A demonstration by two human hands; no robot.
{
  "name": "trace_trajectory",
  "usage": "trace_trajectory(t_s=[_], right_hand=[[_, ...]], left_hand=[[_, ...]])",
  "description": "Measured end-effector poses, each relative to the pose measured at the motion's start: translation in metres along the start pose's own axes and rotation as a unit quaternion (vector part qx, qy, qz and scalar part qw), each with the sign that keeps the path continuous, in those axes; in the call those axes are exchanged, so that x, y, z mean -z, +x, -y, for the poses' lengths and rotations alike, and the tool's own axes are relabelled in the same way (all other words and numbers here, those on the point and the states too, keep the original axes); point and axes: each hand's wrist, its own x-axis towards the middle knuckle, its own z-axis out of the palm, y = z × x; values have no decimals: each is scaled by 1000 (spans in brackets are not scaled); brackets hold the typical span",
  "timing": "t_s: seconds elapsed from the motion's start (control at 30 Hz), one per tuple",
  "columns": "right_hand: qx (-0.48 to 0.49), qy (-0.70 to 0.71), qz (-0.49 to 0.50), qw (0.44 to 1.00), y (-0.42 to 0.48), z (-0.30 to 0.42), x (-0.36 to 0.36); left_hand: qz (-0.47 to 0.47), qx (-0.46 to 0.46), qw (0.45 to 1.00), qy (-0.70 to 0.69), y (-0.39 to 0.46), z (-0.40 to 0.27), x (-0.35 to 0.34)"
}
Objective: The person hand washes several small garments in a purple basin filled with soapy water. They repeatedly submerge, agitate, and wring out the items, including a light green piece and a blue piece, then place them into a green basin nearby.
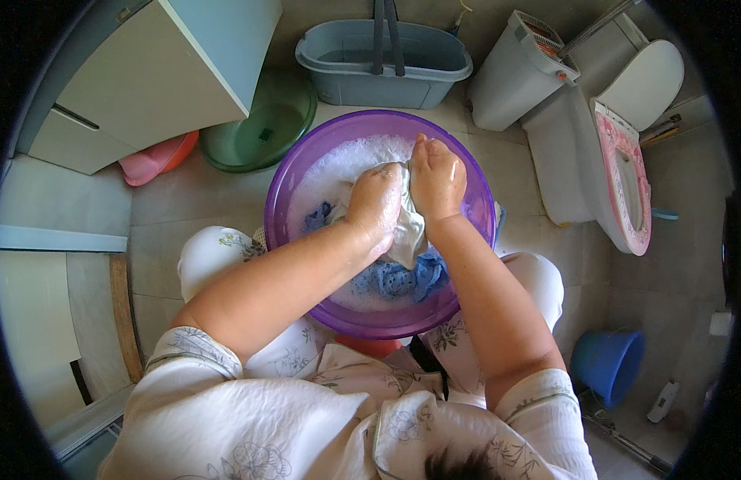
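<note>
Both hands grip a wet white cloth (410, 231) above a round purple plastic basin (277, 180). My left hand (379, 201) is curled around the cloth from the left, wet with suds on its skin. Close beside it, my right hand (437, 177) is closed in a fist on the cloth's other side; its fingertips are hidden. White foam (337, 162) covers much of the water. Blue cloth (400, 281) lies partly under the suds at the near side, and a smaller dark-blue bit (318, 217) shows at the left.
Beyond the basin stand a grey mop bucket (370, 90) and a green basin (256, 138). A waste bin (508, 78) and a toilet (565, 156) with a pink seat cover are at right. A blue bucket (610, 366) sits lower right, a cabinet (148, 72) upper left.
</note>
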Motion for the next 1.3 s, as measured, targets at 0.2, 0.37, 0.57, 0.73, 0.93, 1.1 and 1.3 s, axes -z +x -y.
trace_trajectory(t_s=[0.2, 0.37, 0.57, 0.73, 0.93, 1.1, 1.3], right_hand=[[250, -159, -74, 952, -33, -1, -18], [219, -48, -70, 972, -37, 9, -12], [1, 106, -72, 992, -14, -1, -18], [193, -12, -54, 980, -46, 8, -14], [297, -54, -103, 948, -39, 8, -15], [-73, 146, -35, 986, -9, 10, -3], [141, 59, -54, 987, -48, 13, -14]], left_hand=[[-18, 65, 996, -53, -1, -17, 2], [-24, 61, 997, -41, -4, -28, 1], [-25, -8, 1000, 4, 2, -4, 1], [-30, 110, 992, -48, -1, -26, -1], [10, 45, 999, -9, 4, -18, 9], [19, -3, 1000, -16, 10, -1, 3], [36, 83, 995, -32, 17, -10, 23]])
